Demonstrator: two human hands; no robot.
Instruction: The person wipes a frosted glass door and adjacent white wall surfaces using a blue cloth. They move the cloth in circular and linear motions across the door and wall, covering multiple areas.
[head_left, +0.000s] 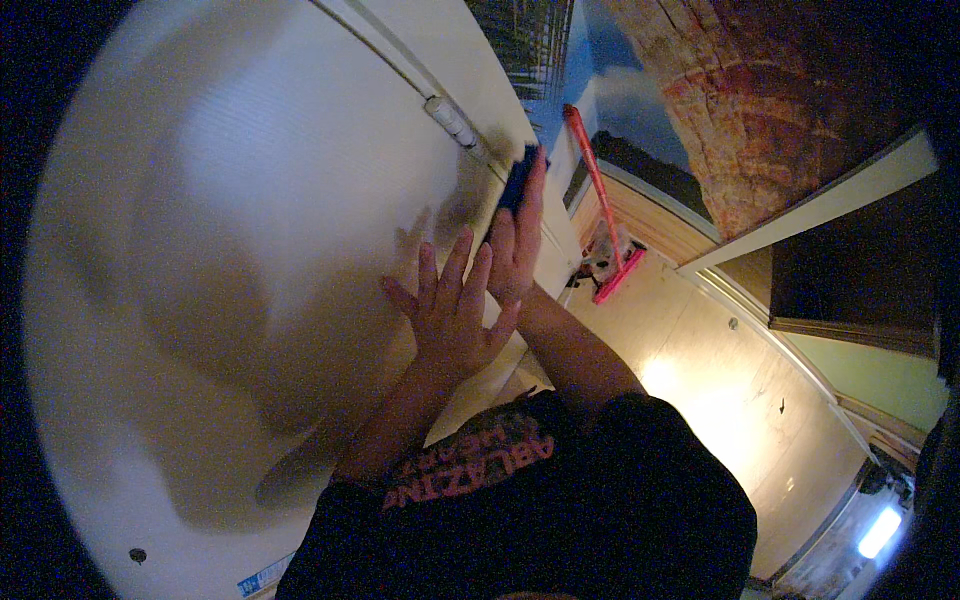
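Observation:
The fingers of my left hand (457, 315) are spread on a large white panel (315, 195), perhaps a door. Just beyond and to the right, my right hand (517, 240) presses a dark blue cloth or sponge (520, 180) against the panel near its right-hand edge; which of the two it is, I cannot tell. The hands are close together, their wrists nearly touching. Above the cloth, a pale cylindrical fitting (450, 120), possibly a hinge, lies along a narrow line on the panel. Shadows of my head and hands fall across the white surface.
A red-handled squeegee or floor brush (596, 172) leans at the right beside a crumpled clear plastic bag (600, 244). Beyond stand a white-edged partition (817, 202) and a dark panel (855, 270). The pale floor (697, 360) reflects a bright light. A dark round fitting (138, 556) sits at lower left.

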